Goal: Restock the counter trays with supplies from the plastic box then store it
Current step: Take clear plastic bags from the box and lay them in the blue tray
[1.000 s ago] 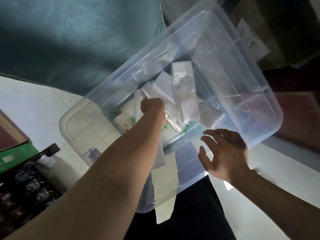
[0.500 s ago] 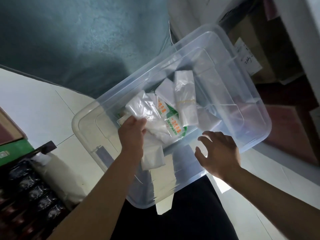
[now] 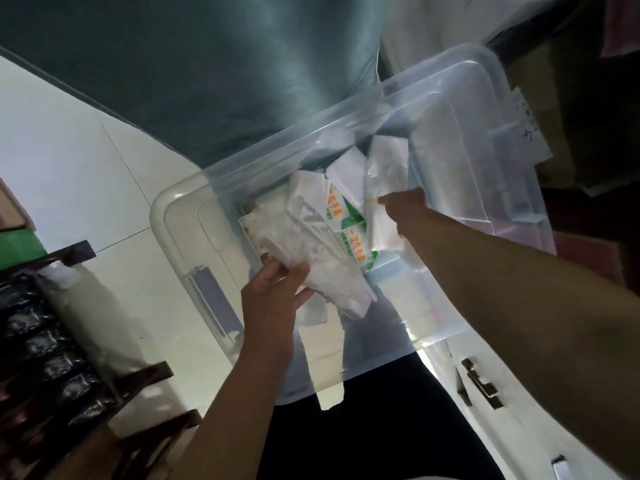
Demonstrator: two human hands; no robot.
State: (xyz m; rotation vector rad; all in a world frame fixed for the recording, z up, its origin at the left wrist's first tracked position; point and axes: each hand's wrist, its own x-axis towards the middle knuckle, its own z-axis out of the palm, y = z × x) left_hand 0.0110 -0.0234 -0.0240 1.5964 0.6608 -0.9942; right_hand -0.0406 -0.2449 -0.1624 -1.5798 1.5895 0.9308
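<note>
Head view: left hand [image 3: 273, 289] fingers pinch a packet bundle [image 3: 311, 258] over the plastic box [image 3: 485, 140]. Right hand [image 3: 403, 202] inside the box; finger state cannot be told.

Two bare forearms reach up from the bottom of the frame. The left hand [image 3: 273, 289], at centre, has its fingers curled in a grip. The right hand [image 3: 403, 206], upper right of centre, has its fingers hidden.

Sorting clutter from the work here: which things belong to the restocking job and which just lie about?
Job:
plastic box
clear packet bundle, held by left hand
white packet, pinched by right hand
green-printed packets

Lying about:
dark rack
cardboard box
</note>
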